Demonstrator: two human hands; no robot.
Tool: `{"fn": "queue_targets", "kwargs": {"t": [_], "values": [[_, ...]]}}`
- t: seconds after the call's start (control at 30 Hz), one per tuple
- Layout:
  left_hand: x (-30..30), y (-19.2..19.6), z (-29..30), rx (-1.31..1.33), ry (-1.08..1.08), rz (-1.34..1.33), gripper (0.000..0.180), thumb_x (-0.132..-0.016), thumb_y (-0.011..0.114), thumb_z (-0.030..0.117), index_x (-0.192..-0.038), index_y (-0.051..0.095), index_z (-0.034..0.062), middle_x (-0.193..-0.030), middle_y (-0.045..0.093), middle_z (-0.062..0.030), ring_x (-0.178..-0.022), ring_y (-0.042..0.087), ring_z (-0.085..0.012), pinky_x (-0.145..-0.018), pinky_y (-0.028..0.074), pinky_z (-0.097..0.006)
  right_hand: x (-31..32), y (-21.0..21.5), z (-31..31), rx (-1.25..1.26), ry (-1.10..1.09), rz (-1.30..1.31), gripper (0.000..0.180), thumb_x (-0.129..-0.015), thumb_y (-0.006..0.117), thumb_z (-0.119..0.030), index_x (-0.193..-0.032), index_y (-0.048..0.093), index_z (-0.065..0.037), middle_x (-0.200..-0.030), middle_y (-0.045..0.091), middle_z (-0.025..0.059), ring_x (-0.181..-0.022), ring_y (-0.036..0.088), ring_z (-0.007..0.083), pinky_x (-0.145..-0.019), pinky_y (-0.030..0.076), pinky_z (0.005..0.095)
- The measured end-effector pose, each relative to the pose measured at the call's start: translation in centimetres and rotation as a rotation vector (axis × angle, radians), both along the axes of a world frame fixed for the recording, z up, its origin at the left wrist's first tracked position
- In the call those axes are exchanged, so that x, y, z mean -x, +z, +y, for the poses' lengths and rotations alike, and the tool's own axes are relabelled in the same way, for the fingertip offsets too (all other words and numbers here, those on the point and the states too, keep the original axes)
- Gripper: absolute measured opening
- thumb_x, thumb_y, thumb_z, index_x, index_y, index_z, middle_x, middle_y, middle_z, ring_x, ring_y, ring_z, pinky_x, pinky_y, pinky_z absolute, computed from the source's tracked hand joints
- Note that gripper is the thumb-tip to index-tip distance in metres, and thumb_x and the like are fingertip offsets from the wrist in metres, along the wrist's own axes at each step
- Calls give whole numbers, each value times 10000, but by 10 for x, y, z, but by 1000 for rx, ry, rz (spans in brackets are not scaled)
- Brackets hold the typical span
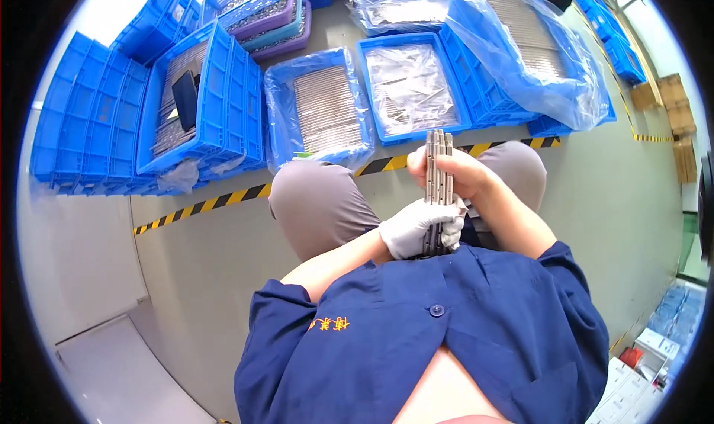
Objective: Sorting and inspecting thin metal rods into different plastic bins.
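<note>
Left hand (416,227), in a white glove, gripped the lower end of an upright bundle of thin grey metal strips (439,167) at frame centre. Bare right hand (457,172) clasped its upper part. Blue plastic crates (409,89) of similar strips sat above.

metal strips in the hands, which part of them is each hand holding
The left hand, gloved, grips the lower end of the bundle of metal strips; the bare right hand holds it near the upper part.
</note>
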State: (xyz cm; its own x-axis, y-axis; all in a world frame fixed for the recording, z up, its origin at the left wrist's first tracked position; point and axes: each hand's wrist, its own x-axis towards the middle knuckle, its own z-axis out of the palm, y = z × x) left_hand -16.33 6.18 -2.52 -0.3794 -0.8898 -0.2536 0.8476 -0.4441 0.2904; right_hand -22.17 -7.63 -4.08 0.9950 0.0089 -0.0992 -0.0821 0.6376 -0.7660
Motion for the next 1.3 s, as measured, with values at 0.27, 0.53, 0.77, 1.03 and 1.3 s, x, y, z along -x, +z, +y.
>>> {"fn": "queue_targets", "kwargs": {"t": [0.27,0.53,0.77,1.03,1.3], "values": [[-17,-13,-6,127,-4,270,374,-777,574,286,-1061,441,82,-685,356,16,-614,371,-99,-637,360,-267,-25,12,-32,-169,-200,-162,231,-836,454,-271,-744,465,-59,-751,363,25,-602,327,120,-502,288,231],[-95,39,-53,-65,77,-860,173,-721,531,195,-804,504,46,-539,430,20,-440,398,-55,-404,314,-205,-73,57,-89,156,-561,180,413,-821,510,-440,-902,538,-36,-670,461,-2,-532,395,76,-475,353,210],[-147,16,-56,-101,255,-1122,206,-793,514,195,-915,551,34,-591,475,10,-497,410,-55,-442,325,-198,-88,15,-106,230,-451,318,489,-651,428,63,-1131,431,-29,-828,494,35,-641,439,91,-546,387,206],[-157,17,-70,-122,303,-1162,131,-724,570,160,-772,587,39,-572,523,-6,-484,468,-59,-414,362,-198,-79,13,-82,1590,-78,28,399,-711,426,36,-1059,561,-105,-1008,579,128,-875,565,305,-787,442,374],[-160,3,-81,-189,331,-937,147,-750,593,160,-808,575,27,-593,531,-26,-473,472,-68,-406,363,-195,-80,21,-88,1369,-176,175,273,-737,484,8,-981,577,-73,-803,611,105,-743,592,245,-666,460,307]]}}
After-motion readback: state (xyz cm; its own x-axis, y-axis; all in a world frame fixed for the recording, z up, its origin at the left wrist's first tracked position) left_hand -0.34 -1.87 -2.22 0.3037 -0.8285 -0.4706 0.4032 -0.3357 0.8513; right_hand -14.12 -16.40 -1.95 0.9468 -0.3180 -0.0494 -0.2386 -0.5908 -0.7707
